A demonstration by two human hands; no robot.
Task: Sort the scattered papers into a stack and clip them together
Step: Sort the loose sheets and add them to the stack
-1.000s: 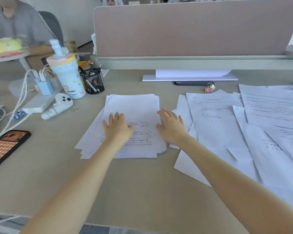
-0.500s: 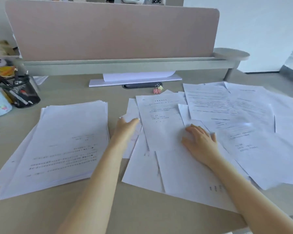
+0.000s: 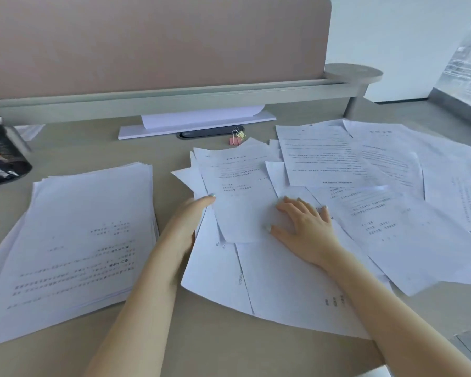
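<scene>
A thick stack of papers (image 3: 87, 235) lies on the left of the desk, its edges uneven. Loose printed sheets (image 3: 392, 186) overlap each other across the middle and right. My left hand (image 3: 188, 221) is at the left edge of one printed sheet (image 3: 239, 197), fingertips over that edge and the thumb hidden beneath. That sheet sits slightly raised above those under it. My right hand (image 3: 302, 224) lies flat on the papers just right of that sheet, fingers spread. Pink and yellow binder clips (image 3: 237, 137) rest behind the loose sheets.
A black mesh pen holder (image 3: 3, 161) stands at the far left. A pink divider panel (image 3: 147, 44) closes off the back of the desk, with a white stand (image 3: 196, 123) holding paper below it. The desk's right corner (image 3: 468, 346) is near my right arm.
Both hands left the stack and moved right to the loose sheets. Since half a second ago, the left hand has closed on the printed sheet's edge and the sheet has shifted.
</scene>
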